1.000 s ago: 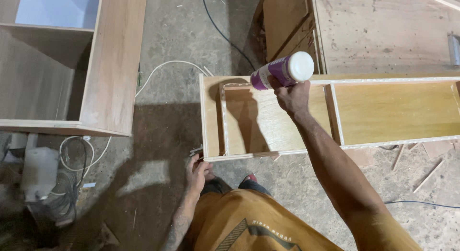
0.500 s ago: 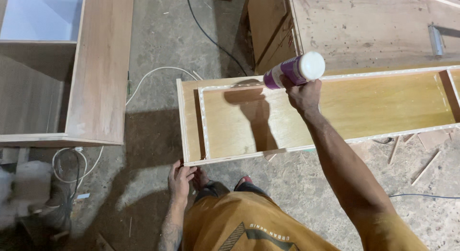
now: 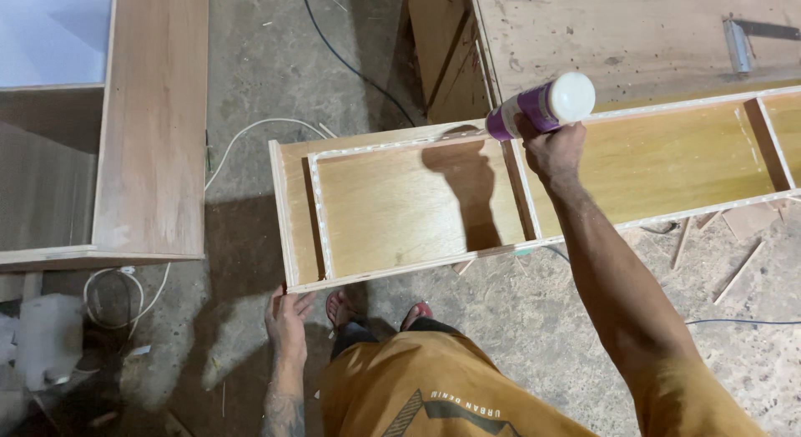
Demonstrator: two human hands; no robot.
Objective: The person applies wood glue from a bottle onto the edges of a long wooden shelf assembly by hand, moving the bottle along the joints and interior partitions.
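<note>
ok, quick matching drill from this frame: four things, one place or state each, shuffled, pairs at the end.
Things
1. glue bottle
2. left hand
3. wooden frame
4. white cable

Places or states
A. lies flat on the floor, with white beads along its edges
B. at the frame's near left corner
C. held tilted in the right hand over the frame's far rail
D. loops on the concrete floor between cabinet and frame

Pairs: 1-C, 2-B, 3-A, 4-D
</note>
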